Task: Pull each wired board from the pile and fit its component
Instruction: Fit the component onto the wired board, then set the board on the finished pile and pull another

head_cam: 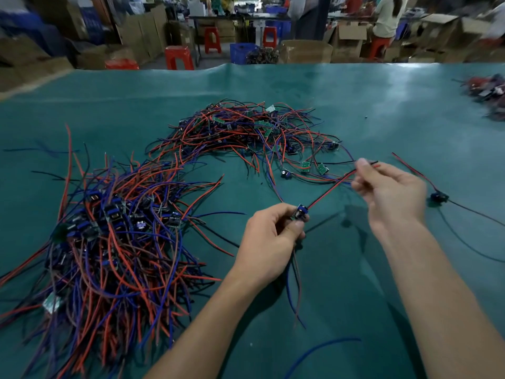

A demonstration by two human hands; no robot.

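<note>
My left hand (270, 236) grips a small wired board (301, 213) with a blue component, just above the green table mat. Its red and black wires (330, 188) run up and right to my right hand (390, 192), which pinches them near their free ends. More of its wires hang down below my left hand. Behind my hands lies a pile of wired green boards (246, 129) in a tangle of red, blue and black wires. A second, larger pile of boards with blue components (114, 228) covers the left of the mat.
A single board with a dark component (439, 197) lies right of my right hand, wires trailing. Another heap of parts (486, 91) sits at the far right edge. A loose blue wire (322, 348) lies near the front. People, cardboard boxes and red stools stand beyond the table.
</note>
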